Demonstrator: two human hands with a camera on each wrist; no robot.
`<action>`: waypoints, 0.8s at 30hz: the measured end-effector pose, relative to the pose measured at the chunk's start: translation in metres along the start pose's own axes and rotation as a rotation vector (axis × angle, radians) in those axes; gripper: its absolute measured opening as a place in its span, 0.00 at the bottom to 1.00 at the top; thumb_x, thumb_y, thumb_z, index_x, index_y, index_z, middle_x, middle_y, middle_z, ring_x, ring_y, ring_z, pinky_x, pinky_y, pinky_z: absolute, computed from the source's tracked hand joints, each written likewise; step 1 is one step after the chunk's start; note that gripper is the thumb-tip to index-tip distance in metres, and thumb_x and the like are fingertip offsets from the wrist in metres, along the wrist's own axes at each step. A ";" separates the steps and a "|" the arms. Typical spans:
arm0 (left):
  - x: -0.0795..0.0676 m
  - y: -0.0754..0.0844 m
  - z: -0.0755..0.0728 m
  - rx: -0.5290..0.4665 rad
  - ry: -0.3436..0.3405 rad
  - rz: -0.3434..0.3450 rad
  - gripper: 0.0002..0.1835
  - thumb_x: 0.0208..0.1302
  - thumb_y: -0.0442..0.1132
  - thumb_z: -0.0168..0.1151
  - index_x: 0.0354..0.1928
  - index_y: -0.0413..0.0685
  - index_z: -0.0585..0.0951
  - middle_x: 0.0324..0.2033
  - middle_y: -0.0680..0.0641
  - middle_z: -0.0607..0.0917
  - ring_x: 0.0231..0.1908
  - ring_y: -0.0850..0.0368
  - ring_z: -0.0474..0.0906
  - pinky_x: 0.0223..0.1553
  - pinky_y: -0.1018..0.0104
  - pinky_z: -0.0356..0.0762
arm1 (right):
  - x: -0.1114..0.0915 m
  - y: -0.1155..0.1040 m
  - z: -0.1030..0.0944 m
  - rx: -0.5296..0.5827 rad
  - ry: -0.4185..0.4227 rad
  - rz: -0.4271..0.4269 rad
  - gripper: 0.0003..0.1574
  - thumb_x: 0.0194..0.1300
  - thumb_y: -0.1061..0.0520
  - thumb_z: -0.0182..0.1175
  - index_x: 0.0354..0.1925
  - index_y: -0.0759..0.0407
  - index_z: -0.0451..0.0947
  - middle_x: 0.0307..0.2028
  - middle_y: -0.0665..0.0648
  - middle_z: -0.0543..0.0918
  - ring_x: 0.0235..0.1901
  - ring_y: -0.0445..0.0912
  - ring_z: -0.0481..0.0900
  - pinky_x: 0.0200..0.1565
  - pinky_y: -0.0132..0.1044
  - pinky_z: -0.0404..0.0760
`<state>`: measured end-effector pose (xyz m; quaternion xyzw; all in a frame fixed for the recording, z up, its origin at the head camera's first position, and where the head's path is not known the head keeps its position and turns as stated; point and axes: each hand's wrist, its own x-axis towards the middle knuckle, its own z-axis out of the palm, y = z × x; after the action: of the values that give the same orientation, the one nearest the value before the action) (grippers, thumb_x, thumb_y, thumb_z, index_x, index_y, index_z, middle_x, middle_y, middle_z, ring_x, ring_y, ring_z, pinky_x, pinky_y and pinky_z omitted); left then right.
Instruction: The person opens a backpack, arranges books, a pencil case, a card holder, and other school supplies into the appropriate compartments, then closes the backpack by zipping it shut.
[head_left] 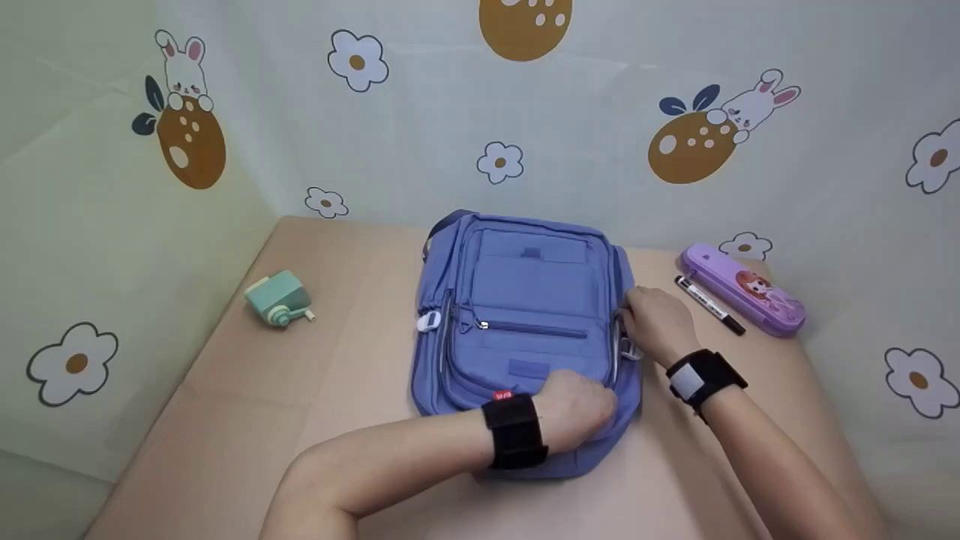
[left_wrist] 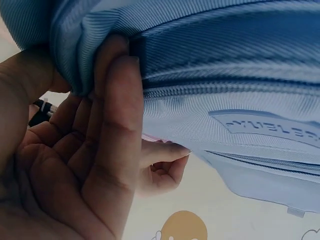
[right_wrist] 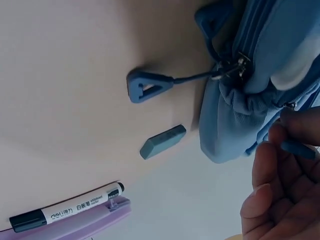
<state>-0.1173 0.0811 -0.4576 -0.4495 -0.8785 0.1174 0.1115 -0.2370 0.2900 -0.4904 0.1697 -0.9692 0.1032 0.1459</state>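
Note:
A blue backpack (head_left: 532, 289) lies flat on the table, its front pocket facing up. My left hand (head_left: 576, 409) is at the pocket's lower right corner. In the left wrist view, the left thumb and fingers (left_wrist: 117, 110) pinch a fold of the fabric beside an open zipper (left_wrist: 200, 89). My right hand (head_left: 661, 326) is at the bag's right side. There, in the right wrist view, its thumb and finger pinch a blue zipper pull (right_wrist: 298, 149). Two more triangular zipper pulls (right_wrist: 150, 86) dangle from the bag's side over the table.
At the right lie a purple pencil case (head_left: 742, 289) and a whiteboard marker (head_left: 710, 304). A blue-green eraser (right_wrist: 162, 142) rests near the bag in the right wrist view. On the left stands a green pencil sharpener (head_left: 279, 298) with a crank. Patterned curtains (head_left: 420, 112) border the table (head_left: 352, 360).

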 end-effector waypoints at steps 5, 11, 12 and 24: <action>-0.004 -0.004 -0.003 -0.053 -0.022 0.010 0.04 0.61 0.43 0.68 0.29 0.60 0.83 0.24 0.58 0.83 0.22 0.62 0.78 0.17 0.63 0.77 | -0.010 0.000 0.001 0.010 0.031 -0.044 0.09 0.63 0.60 0.68 0.41 0.63 0.83 0.34 0.62 0.85 0.32 0.59 0.81 0.34 0.55 0.79; -0.007 -0.011 -0.003 -0.120 -0.023 -0.001 0.04 0.61 0.41 0.69 0.29 0.60 0.84 0.23 0.58 0.83 0.21 0.61 0.78 0.18 0.63 0.78 | -0.035 -0.002 -0.004 0.045 0.078 -0.169 0.31 0.58 0.61 0.72 0.60 0.66 0.79 0.52 0.68 0.82 0.48 0.64 0.79 0.49 0.58 0.78; -0.008 -0.011 -0.002 -0.126 -0.021 -0.007 0.04 0.61 0.41 0.69 0.29 0.59 0.84 0.23 0.58 0.83 0.20 0.61 0.78 0.17 0.63 0.78 | -0.040 -0.003 -0.005 0.062 0.083 -0.194 0.33 0.57 0.61 0.73 0.61 0.65 0.79 0.53 0.67 0.82 0.49 0.64 0.78 0.51 0.58 0.77; -0.013 -0.021 -0.008 -0.134 0.141 -0.047 0.05 0.64 0.45 0.67 0.30 0.58 0.82 0.23 0.57 0.82 0.21 0.60 0.79 0.16 0.64 0.76 | -0.064 -0.016 -0.002 0.180 0.024 -0.404 0.41 0.54 0.64 0.66 0.68 0.60 0.75 0.65 0.63 0.77 0.66 0.63 0.71 0.65 0.61 0.69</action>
<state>-0.1236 0.0594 -0.4450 -0.4425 -0.8846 0.0241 0.1454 -0.1737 0.2948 -0.5067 0.3716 -0.9005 0.1599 0.1596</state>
